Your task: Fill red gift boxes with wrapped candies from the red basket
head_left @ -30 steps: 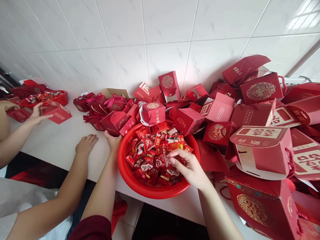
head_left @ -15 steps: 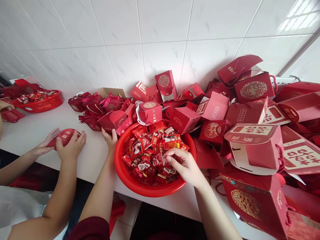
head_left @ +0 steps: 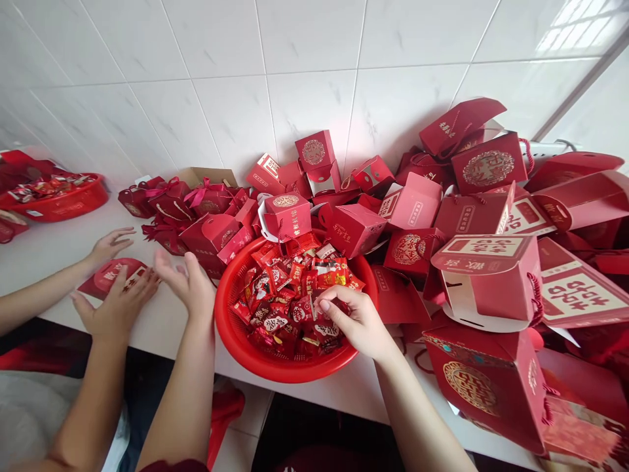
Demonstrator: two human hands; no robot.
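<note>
A red plastic basket (head_left: 227, 328) full of red-wrapped candies (head_left: 282, 308) stands in front of me. Over its right side, my right hand (head_left: 351, 318) has thumb and forefinger pinched on the pale end of a wrapped candy, most of which is hidden. My left hand (head_left: 184, 282) is raised left of the basket, palm up with fingers apart, holding nothing. Close to its fingertips lies a co-worker's hand (head_left: 118, 301), beside a closed red gift box (head_left: 105, 278) on the white table. The co-worker's other hand (head_left: 113, 244) hovers behind that box.
Open red gift boxes (head_left: 484, 282) with cord handles pile up along the right. Several ribboned boxes (head_left: 170, 203) sit behind my left hand. Another red basket of candies (head_left: 63, 203) stands at far left. A white tiled wall (head_left: 314, 78) closes off the back.
My left hand has moved left, off the box beside the basket, toward the co-worker. The co-worker has put the red box down and let go. My right hand stays over the basket.
</note>
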